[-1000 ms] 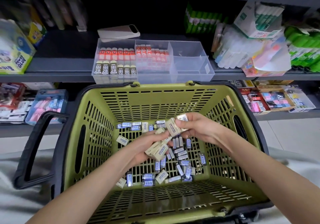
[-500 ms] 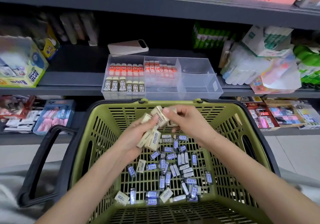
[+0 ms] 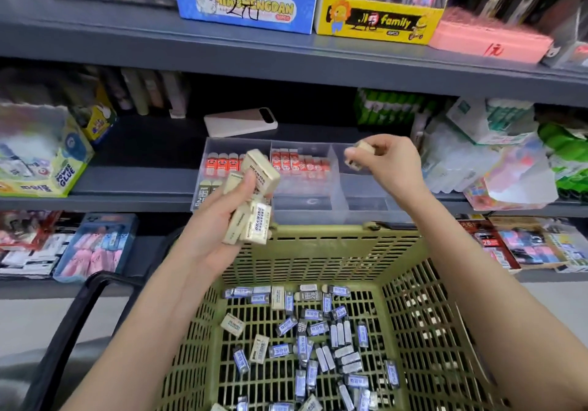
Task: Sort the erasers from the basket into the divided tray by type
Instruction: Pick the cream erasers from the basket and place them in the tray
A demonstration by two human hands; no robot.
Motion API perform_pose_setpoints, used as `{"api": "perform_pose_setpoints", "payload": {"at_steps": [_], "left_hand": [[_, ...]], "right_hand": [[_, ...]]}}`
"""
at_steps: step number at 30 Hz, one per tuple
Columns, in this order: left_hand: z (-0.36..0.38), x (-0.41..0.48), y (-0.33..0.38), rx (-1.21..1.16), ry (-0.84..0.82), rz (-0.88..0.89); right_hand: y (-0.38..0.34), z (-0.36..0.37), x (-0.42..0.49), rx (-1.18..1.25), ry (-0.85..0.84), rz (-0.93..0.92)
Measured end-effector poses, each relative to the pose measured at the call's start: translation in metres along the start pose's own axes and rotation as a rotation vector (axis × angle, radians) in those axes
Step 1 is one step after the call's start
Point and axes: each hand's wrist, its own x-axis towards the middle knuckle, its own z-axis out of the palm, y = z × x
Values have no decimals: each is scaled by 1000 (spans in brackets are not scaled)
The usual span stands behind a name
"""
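Head view: I see the left hand [image 3: 219, 224] gripping a stack of cream erasers [image 3: 254, 219], fingers and thumb curled round them, in front of the divided tray's [image 3: 305, 211] left compartment. The right hand [image 3: 389, 163] pinches one cream eraser [image 3: 364, 148] at the fingertips over the tray's right compartment. The tray sits on a grey shelf [image 3: 127, 200]. Loose blue-labelled erasers [image 3: 318, 331] lie on the floor of the green basket [image 3: 318, 238].

Grey shelf [image 3: 133, 184] bearing the clear divided tray [image 3: 362, 211] (three sections across), a pale flat phone [image 3: 235, 124] behind it, and a glue box [image 3: 60, 171] at left.
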Motion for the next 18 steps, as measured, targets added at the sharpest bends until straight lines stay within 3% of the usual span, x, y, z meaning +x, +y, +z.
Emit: {"api": "perform_pose_setpoints", "payload": {"at_steps": [4, 9, 18], "left_hand": [[12, 11, 1, 23, -19, -2], [23, 18, -2, 43, -13, -15], [40, 23, -6, 113, 39, -42]], "right_hand": [[19, -1, 15, -328, -138, -61], [19, 4, 13, -416, -446, -208], [23, 6, 16, -574, -631, -185]]}}
